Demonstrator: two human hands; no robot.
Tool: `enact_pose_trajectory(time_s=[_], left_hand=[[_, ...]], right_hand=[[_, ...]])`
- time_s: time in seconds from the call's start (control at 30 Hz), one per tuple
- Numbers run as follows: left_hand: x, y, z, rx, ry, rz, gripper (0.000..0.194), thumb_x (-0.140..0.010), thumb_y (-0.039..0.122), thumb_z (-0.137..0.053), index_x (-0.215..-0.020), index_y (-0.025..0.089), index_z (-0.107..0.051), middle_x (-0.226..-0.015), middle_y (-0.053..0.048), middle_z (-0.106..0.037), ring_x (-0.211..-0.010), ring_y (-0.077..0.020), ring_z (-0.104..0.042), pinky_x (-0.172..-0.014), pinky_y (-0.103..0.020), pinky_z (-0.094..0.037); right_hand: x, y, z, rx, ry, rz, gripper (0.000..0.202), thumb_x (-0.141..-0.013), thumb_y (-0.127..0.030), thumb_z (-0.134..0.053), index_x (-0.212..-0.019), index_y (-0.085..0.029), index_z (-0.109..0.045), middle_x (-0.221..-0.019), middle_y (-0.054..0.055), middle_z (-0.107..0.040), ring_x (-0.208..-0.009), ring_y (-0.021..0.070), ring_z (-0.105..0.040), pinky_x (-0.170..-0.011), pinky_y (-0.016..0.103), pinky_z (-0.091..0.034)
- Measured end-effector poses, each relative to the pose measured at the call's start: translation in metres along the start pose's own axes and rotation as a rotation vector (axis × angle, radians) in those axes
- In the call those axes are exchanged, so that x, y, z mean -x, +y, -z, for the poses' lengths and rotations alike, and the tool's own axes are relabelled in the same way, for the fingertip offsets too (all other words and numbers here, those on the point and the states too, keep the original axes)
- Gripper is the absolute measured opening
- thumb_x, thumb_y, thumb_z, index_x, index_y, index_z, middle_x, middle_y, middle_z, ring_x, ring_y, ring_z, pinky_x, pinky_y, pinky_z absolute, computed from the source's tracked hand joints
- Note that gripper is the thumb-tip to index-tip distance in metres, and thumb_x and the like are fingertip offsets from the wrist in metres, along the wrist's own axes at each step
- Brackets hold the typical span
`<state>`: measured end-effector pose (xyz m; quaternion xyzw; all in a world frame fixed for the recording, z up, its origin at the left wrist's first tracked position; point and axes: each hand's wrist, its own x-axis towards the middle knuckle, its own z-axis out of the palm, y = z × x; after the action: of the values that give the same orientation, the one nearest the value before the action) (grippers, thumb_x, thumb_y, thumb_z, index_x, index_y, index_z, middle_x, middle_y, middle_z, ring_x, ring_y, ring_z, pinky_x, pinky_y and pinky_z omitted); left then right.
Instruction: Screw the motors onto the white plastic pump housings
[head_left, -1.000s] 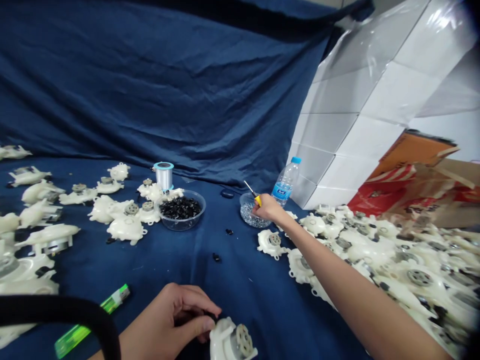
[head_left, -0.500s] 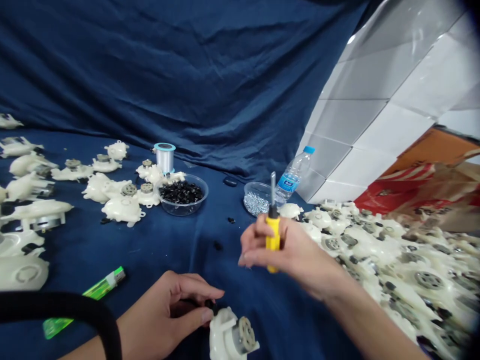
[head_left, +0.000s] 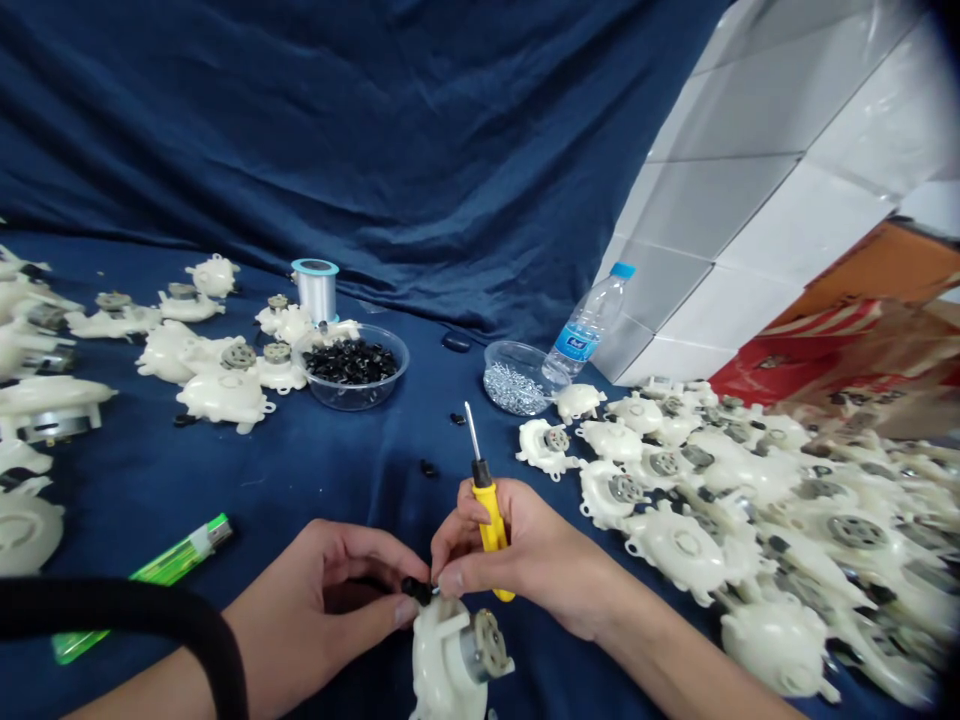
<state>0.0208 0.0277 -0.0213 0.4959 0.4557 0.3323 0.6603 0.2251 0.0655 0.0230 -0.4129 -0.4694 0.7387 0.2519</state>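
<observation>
At the lower centre, a cream plastic housing with a round metal motor (head_left: 450, 660) stands on the blue cloth. My left hand (head_left: 330, 600) is closed, its thumb and fingers pinching a small black plastic part (head_left: 416, 590) at the top of that housing. My right hand (head_left: 525, 555) holds a yellow-handled screwdriver (head_left: 491, 520) between its fingers, the metal tip pointing up and away. Its thumb and forefinger also pinch a tiny silvery piece, seemingly a screw (head_left: 436, 590), against the black part. The fingertips of both hands almost meet there.
A bowl of black parts (head_left: 352, 365) and a bowl of screws (head_left: 517, 385) stand farther back, near a thread spool (head_left: 316, 290) and a tilted water bottle (head_left: 589, 325). Similar housings (head_left: 675, 545) crowd the right; others (head_left: 225, 395) lie left, beyond a green lighter (head_left: 161, 570).
My right hand has come down and left with the screwdriver, from above the cloth to the black part on the housing. My left hand keeps its pinch. The view has shifted slightly.
</observation>
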Motion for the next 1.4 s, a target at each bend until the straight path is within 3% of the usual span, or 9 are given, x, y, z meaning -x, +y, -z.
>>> enact_pose_trajectory(time_s=[0.2,0.33,0.77,0.97,1.17,1.23,1.33,1.4], left_hand=[[-0.005,0.001,0.002,0.006,-0.093,-0.047,0.017,-0.079,0.028,-0.076,-0.093,0.02,-0.069,-0.087,0.001,-0.076,-0.084,-0.0154,-0.069,-0.076,-0.024,-0.052],[-0.004,0.003,0.002,0.009,-0.106,-0.045,0.013,-0.079,0.028,-0.074,-0.085,0.019,-0.068,-0.087,0.0,-0.076,-0.085,-0.0169,-0.068,-0.077,-0.025,-0.051],[-0.003,0.003,0.002,0.01,-0.082,-0.034,0.016,-0.077,0.032,-0.076,-0.085,0.019,-0.072,-0.079,0.001,-0.074,-0.076,-0.0148,-0.066,-0.07,-0.023,-0.049],[-0.001,0.007,-0.003,-0.019,-0.031,0.015,0.021,-0.075,0.035,-0.076,-0.086,0.018,-0.072,-0.081,-0.001,-0.077,-0.079,-0.0184,-0.069,-0.071,-0.026,-0.051],[0.0,0.017,-0.005,-0.011,-0.057,0.003,0.009,-0.072,0.023,-0.075,-0.079,0.018,-0.072,-0.076,0.003,-0.074,-0.073,-0.0149,-0.066,-0.067,-0.022,-0.049],[0.001,0.017,-0.005,-0.017,-0.056,0.017,0.009,-0.071,0.022,-0.075,-0.079,0.019,-0.072,-0.076,0.003,-0.073,-0.074,-0.015,-0.067,-0.068,-0.022,-0.05],[0.002,0.012,-0.005,-0.036,-0.009,0.033,0.012,-0.074,0.028,-0.074,-0.082,0.02,-0.071,-0.078,0.003,-0.073,-0.077,-0.016,-0.068,-0.07,-0.024,-0.051],[0.002,0.008,-0.004,-0.042,-0.007,0.03,0.012,-0.077,0.031,-0.072,-0.083,0.021,-0.07,-0.079,0.003,-0.072,-0.076,-0.0158,-0.067,-0.069,-0.024,-0.051]], right_hand=[[0.0,0.002,-0.004,-0.03,0.045,0.008,0.063,-0.047,-0.017,-0.096,-0.069,-0.021,-0.037,-0.072,-0.001,-0.074,-0.062,0.0097,-0.065,-0.061,0.021,-0.049],[-0.001,0.003,-0.007,-0.037,0.059,0.006,0.064,-0.047,-0.019,-0.096,-0.07,-0.022,-0.036,-0.072,-0.002,-0.074,-0.059,0.0097,-0.065,-0.06,0.022,-0.05],[0.0,0.009,-0.01,0.023,0.129,0.009,0.059,-0.048,-0.014,-0.094,-0.069,-0.021,-0.04,-0.069,-0.002,-0.072,-0.056,0.0097,-0.064,-0.056,0.02,-0.05],[-0.002,0.012,-0.009,0.088,0.167,-0.02,0.054,-0.047,-0.017,-0.095,-0.066,-0.02,-0.045,-0.067,-0.004,-0.067,-0.056,0.0092,-0.059,-0.054,0.02,-0.045],[-0.006,0.014,-0.008,0.119,0.15,-0.021,0.061,-0.048,-0.021,-0.095,-0.068,-0.022,-0.037,-0.068,-0.005,-0.064,-0.058,0.0092,-0.054,-0.054,0.021,-0.042],[-0.003,0.009,-0.009,0.167,0.155,0.012,0.06,-0.052,-0.027,-0.094,-0.068,-0.021,-0.037,-0.066,-0.007,-0.058,-0.057,0.0073,-0.048,-0.054,0.02,-0.04],[0.009,-0.006,-0.008,0.439,0.209,0.126,0.041,-0.075,-0.038,-0.082,-0.072,-0.02,-0.045,-0.066,-0.008,-0.045,-0.058,0.0068,-0.038,-0.054,0.017,-0.037],[0.022,-0.016,-0.004,0.699,0.234,0.211,0.018,-0.091,-0.039,-0.066,-0.092,-0.023,-0.057,-0.077,-0.005,-0.05,-0.067,0.0089,-0.047,-0.061,0.017,-0.044]])
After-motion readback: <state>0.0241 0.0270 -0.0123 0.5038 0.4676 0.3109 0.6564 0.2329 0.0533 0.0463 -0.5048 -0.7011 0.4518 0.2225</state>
